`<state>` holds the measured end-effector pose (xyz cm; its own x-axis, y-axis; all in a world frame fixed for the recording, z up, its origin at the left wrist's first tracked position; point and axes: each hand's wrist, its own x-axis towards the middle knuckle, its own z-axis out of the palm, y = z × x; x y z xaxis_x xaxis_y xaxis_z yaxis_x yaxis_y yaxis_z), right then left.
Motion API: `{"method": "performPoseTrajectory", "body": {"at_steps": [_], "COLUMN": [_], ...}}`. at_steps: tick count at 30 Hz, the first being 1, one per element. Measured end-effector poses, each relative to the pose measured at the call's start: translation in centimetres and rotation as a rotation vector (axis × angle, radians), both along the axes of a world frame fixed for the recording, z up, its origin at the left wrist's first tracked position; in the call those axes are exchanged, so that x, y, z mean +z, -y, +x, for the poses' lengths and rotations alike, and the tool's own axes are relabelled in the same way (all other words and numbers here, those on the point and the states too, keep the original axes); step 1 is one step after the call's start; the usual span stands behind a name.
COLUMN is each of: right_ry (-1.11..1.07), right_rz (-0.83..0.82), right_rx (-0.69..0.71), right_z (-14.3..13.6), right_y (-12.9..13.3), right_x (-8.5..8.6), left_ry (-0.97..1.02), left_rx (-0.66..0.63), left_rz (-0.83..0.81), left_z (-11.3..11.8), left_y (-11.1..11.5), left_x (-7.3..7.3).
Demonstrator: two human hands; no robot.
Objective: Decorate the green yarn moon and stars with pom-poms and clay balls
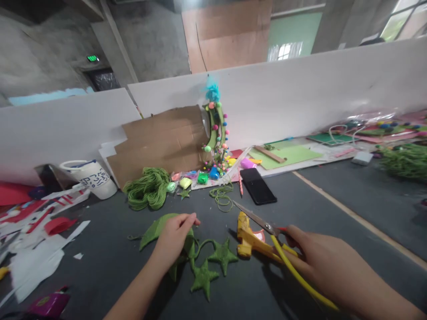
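Observation:
My left hand (pixel 175 235) is over a green crescent moon (pixel 155 233) wrapped in yarn, its thumb and fingers drawn together; whatever they pinch is hidden. Two green stars (pixel 223 255) lie to its right, joined by green yarn to the piece under the hand. My right hand (pixel 320 255) is closed round the handles of scissors (pixel 263 223), whose blades point up and left. Below the blades sits a yellow glue gun (pixel 246 238) with a yellow cord; I cannot tell whether my right fingers also touch its handle.
Green yarn (pixel 148 189) lies bundled behind my left hand. A black phone (pixel 258 186) and a pink pencil (pixel 240 182) are beyond the scissors. A decorated green crescent (pixel 216 129) stands before cardboard (pixel 163 142). A white cup (pixel 98 180) and paper scraps (pixel 36 266) occupy the left.

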<state>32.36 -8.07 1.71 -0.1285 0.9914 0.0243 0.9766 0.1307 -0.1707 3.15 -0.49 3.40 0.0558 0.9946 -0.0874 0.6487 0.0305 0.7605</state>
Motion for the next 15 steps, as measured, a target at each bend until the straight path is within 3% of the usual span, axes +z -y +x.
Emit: {"method": "performPoseTrajectory", "body": {"at_steps": [6, 10, 15], "right_ry": [-0.147, -0.243, -0.229], "right_rz": [-0.036, 0.051, 0.182], "right_rx": [-0.142, -0.102, -0.179], "right_z": [3.4, 5.9, 7.8], "right_y": [1.1, 1.4, 0.9], "right_x": [-0.5, -2.7, -5.6], "left_ry": [0.018, 0.071, 0.117], "left_rx": [0.05, 0.011, 0.036], "left_rz": [0.014, -0.001, -0.019], "left_z": [-2.1, -3.0, -3.2], "left_y": [0.6, 1.5, 3.5], "left_x": [-0.8, -1.3, -1.4]}}
